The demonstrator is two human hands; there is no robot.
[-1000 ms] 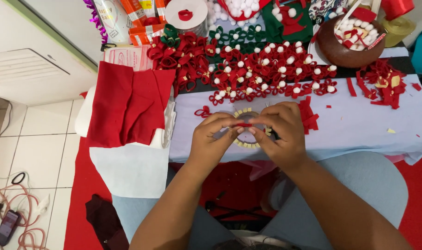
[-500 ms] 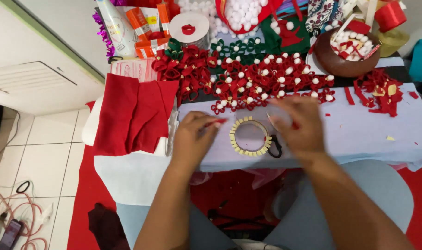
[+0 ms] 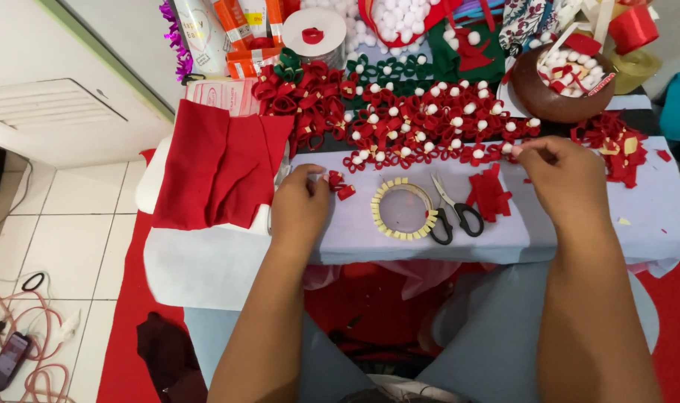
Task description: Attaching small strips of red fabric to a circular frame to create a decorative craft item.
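The left hand (image 3: pixel 301 205) rested on the pale lavender board (image 3: pixel 579 231), fingers curled together, pinching a small red felt piece (image 3: pixel 340 185) that stuck out just past the fingertips. Over on the other side, the right hand (image 3: pixel 564 175) sat with thumb and forefinger closed at the edge of the red felt flowers with white pompoms (image 3: pixel 429 123); the tips met right at one white pompom (image 3: pixel 509 148), though whether they actually gripped it could not be told. Between the two sets of fingers lay the cream beaded ring (image 3: pixel 377 216), flat on the board, touched by neither hand. Just beside it, toward the right fingers, lay the black-handled scissors (image 3: pixel 456 213), blades closed, and next to those a little stack of red felt scraps (image 3: pixel 491 195). Beyond the right fingertips stood a brown bowl (image 3: pixel 538 101). Out past the left knuckles, a folded red cloth (image 3: pixel 220 164) draped off the board's end.
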